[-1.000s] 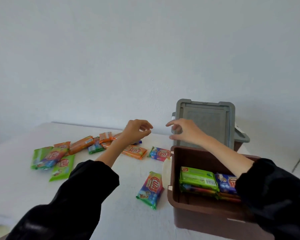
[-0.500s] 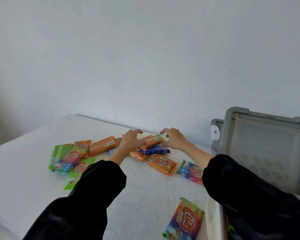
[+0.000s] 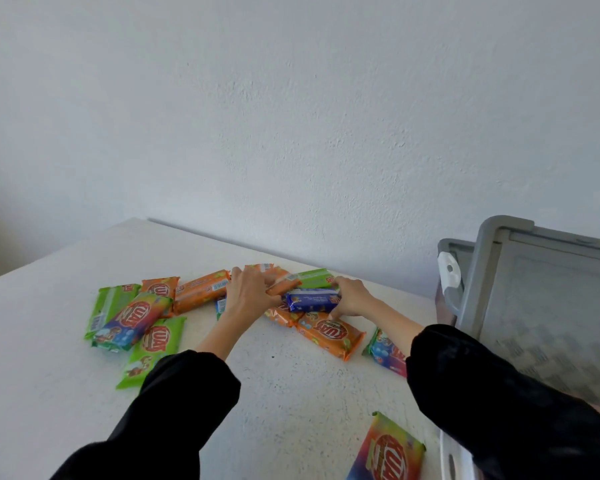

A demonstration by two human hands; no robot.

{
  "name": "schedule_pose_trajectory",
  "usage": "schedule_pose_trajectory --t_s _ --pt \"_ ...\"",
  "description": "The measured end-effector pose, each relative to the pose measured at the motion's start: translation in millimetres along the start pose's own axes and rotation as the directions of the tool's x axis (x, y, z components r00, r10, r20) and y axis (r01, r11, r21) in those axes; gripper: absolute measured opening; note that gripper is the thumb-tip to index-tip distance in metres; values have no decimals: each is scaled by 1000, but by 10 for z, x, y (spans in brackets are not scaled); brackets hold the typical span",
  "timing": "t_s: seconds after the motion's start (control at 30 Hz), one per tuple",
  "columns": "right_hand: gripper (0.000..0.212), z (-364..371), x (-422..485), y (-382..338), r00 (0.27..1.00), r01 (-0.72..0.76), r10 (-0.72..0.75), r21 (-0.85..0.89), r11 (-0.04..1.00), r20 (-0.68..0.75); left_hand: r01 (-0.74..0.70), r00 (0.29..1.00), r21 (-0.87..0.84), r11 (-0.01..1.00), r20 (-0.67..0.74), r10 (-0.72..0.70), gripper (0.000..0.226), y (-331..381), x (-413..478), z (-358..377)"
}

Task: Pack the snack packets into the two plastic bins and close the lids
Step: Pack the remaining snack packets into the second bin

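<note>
Several snack packets lie scattered on the white table point(image 3: 49, 393). My left hand point(image 3: 248, 294) and my right hand point(image 3: 352, 297) press from both sides on a small stack: a blue packet point(image 3: 310, 299), an orange packet point(image 3: 283, 284) and a green packet point(image 3: 314, 278). Below them lies an orange packet point(image 3: 329, 334). A rainbow packet point(image 3: 385, 448) rests near the front edge. The near bin's grey lid point(image 3: 548, 306) stands upright at the right; the bin itself is hidden by my right sleeve.
A group of green, orange and rainbow packets point(image 3: 132, 323) lies at the left. Another rainbow packet point(image 3: 385, 351) sits beside my right sleeve. The white wall rises just behind the table. A second grey lid point(image 3: 452, 268) with a white latch shows behind the first.
The view has swung left, away from the open bin. Both hands reached forward from near the lid to the packets at the back and closed in on the small stack.
</note>
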State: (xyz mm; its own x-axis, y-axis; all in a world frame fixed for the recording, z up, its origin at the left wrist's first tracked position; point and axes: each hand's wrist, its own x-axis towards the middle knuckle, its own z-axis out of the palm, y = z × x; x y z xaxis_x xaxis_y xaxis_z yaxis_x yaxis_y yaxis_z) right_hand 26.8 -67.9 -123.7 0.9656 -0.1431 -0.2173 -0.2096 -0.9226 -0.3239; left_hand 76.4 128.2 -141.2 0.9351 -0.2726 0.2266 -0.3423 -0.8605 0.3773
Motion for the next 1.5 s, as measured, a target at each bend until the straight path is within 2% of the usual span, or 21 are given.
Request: schedule_pose_trajectory --t_s 0.07,0.17,0.23,0.33,0.5,0.67,0.83,0.97,1.07,1.2,1.37,1.5 --pt "73 -28 21 2 1000 21 -22 -12 1000 -22 48 999 -15 999 26 -48 41 -178 -79 -74" --pt "84 -36 103 -24 994 103 -104 -44 994 -16 21 997 -5 1000 79 -20 53 -356 -148 -101" --pt "88 -13 136 -85 976 212 -208 -62 975 67 44 988 12 999 147 -46 64 -395 -145 -67" --pt "77 61 137 -141 942 301 -279 -100 948 188 53 976 13 998 210 -55 80 -336 -115 -15" --pt "70 12 116 -110 931 337 -312 -120 934 189 96 978 43 994 180 -102 70 -216 -120 2" --pt "75 -37 48 -70 943 295 -291 -1 956 164 122 986 -6 993 113 -120 69 -129 -268 -49" --pt "77 -115 -83 -67 967 253 -248 -87 964 65 89 996 -79 993 30 -87 63 -31 -477 -181" --pt "79 -423 -368 -33 976 196 -199 -48 979 -85 -25 1000 -107 994 4 26 63 176 -554 -444" --pt "76 -745 -705 28 962 209 -209 -19 978 -174 -116 993 -140 983 -10 116 62 459 -636 -713" --pt "74 -1148 -1359 236 948 198 -200 -33 980 -249 -294 954 -128 947 12 298 60 925 -807 -1002" --pt "75 -1401 -2287 678 965 95 -99 -30 995 -245 -502 847 -158 850 110 520 56 1557 -1132 -1168" --pt "77 -1379 -2902 1055 981 -11 7 -18 1000 -193 -644 700 -184 742 249 669 56 2042 -1403 -1050"
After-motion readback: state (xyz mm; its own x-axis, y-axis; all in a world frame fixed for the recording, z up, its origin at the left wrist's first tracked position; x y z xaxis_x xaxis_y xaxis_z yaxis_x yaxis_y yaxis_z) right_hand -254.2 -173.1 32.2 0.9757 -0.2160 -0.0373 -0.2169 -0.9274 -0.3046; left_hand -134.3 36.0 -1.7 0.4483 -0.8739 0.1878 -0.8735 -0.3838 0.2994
